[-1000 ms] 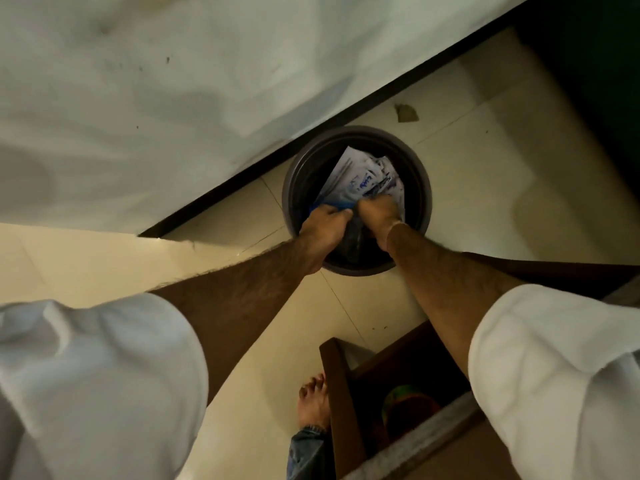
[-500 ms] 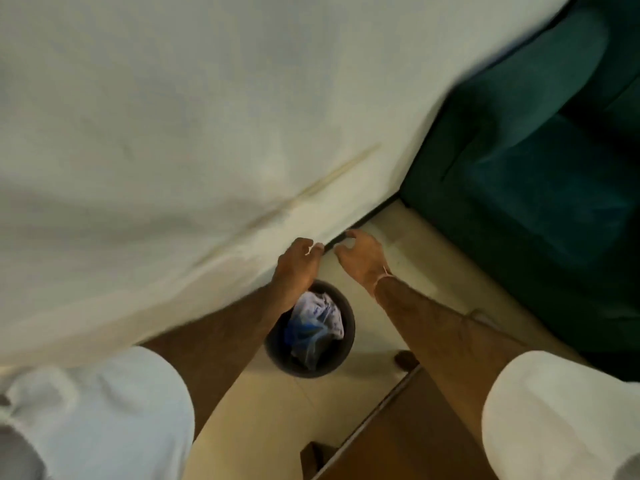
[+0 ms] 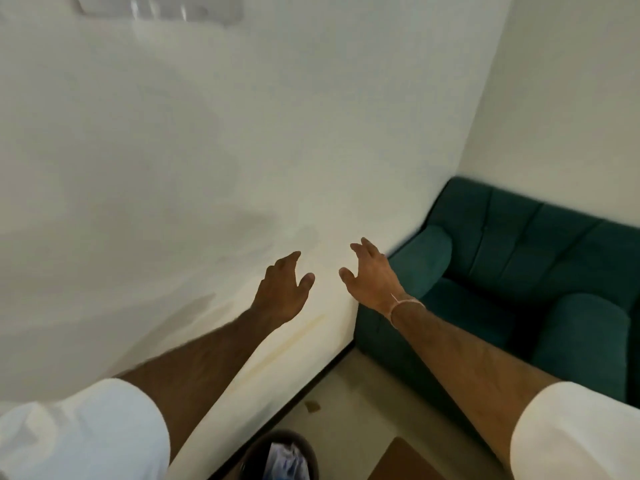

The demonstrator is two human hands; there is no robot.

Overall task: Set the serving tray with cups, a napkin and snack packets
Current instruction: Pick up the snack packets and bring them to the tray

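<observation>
Hands are seen raised before the wall [image 3: 207, 168] in the head view: the left hand [image 3: 282, 292] and right hand [image 3: 372, 277] are spread, fingers released, nothing held. A bin [image 3: 256, 455] with crumpled wrappers [image 3: 285, 460] is seen near, a green sofa [image 3: 519, 271] at the right. No tray, cups, napkin or snack packets are shown, so fetching is judged outstanding.

Past both hands the wall [image 3: 242, 150] looks painted, matt and smooth, with faint stains; to the right of the right hand [image 3: 372, 278] the green sofa [image 3: 519, 271] looks like soft matt cloth; below the left hand [image 3: 282, 292] the dark bin [image 3: 304, 448] holds crinkly, shiny wrappers [image 3: 285, 462]; the floor [image 3: 353, 410] looks smooth and pale; both sleeves [image 3: 86, 431] are white cloth; a thin thread [image 3: 403, 304] circles the right wrist.
</observation>
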